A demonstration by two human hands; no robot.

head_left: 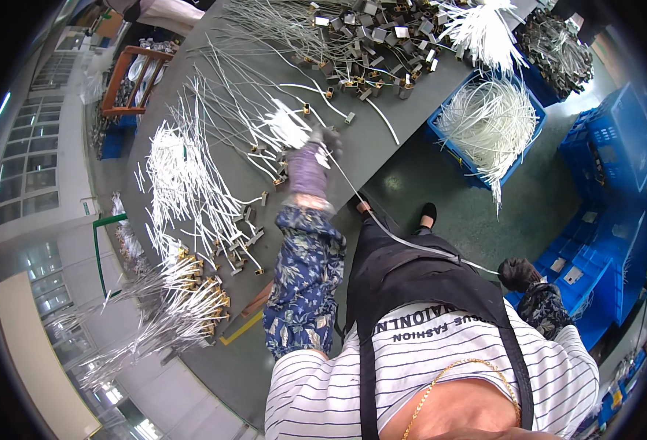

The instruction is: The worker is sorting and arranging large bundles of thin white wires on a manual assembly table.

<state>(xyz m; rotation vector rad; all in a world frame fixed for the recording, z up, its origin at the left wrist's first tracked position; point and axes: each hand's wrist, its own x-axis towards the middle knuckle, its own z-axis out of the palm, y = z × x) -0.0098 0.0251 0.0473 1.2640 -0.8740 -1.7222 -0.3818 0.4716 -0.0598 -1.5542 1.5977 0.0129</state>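
My left hand [311, 167], in a purple-grey glove, is over the dark table and closed on a small bunch of white-sleeved wires [287, 126]; motion smears its fingers a little. A long thin pale wire [411, 244] runs from beside that hand, across my apron, to my right hand [520, 275]. My right hand, in a dark glove, is closed around the wire's end, out to the right by my hip. Just beyond my left hand lie loose wires with small metal-and-brass end pieces [329, 93].
A pile of white-sleeved wires [180, 172] covers the table's left, with brass-ended bundles [191, 286] nearer me. Many metal box-shaped parts [378, 33] lie at the far side. A blue crate [534, 110] full of white wires stands right of the table; more blue crates [583, 246] stand farther right.
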